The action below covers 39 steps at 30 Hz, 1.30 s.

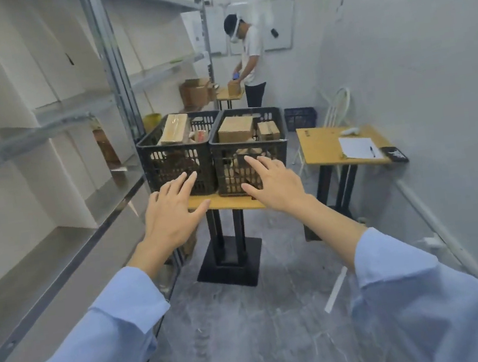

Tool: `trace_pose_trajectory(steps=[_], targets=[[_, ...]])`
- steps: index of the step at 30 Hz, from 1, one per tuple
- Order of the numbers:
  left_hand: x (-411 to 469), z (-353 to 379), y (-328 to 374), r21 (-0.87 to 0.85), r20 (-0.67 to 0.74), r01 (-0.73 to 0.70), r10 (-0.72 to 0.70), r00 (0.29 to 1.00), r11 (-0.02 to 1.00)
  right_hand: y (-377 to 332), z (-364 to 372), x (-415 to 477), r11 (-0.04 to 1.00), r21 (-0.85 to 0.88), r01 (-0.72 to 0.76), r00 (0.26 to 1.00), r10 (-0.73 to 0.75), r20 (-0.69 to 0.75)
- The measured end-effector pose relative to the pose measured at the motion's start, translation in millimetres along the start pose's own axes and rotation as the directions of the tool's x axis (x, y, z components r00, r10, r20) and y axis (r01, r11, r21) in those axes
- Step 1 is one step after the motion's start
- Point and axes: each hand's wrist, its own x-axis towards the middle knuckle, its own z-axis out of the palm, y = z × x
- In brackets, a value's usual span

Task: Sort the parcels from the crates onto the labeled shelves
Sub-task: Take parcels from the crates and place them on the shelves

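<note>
Both hands empty, spread; left-crate parcel long axis pointing away.

Two black lattice-walled crates side by side, touching, just beyond both hands. Left crate, past the left hand: long tan parcel wrapped in clear tape, tilted up on the load; smaller items beside it, indistinct. Right crate, past the right hand: brown carton on top, small taped box to its right. Metal shelves left of the left hand, bays mostly bare.
</note>
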Motion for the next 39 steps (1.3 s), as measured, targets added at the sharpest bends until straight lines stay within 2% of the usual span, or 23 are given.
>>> trace_pose_trajectory(steps=[11,17,25,32,39], targets=[[248.4,106.9,-5.5,-0.086,0.014,-0.149,0.150,0.989,0.985,115.5,47.8,188.5,0.985,-0.068,-0.157,0.988,0.157,0.001],[338.5,161.8,-6.9,-0.119,0.030,-0.187,0.192,0.981,0.975,157.4,72.8,262.9,0.976,-0.072,-0.204,0.979,0.205,0.002],[441.4,230.7,-17.8,-0.131,0.042,-0.128,0.134,0.990,0.983,210.3,126.8,370.5,0.983,-0.009,-0.185,0.981,0.185,0.058],[519.8,286.8,-27.8,-0.091,0.126,-0.029,0.040,0.991,0.995,248.7,169.9,459.4,0.985,0.111,-0.135,0.987,0.124,0.102],[563.8,336.6,-35.1,-0.037,0.160,0.030,-0.024,0.987,0.999,264.8,232.0,519.4,0.964,0.209,-0.164,0.959,0.106,0.262]])
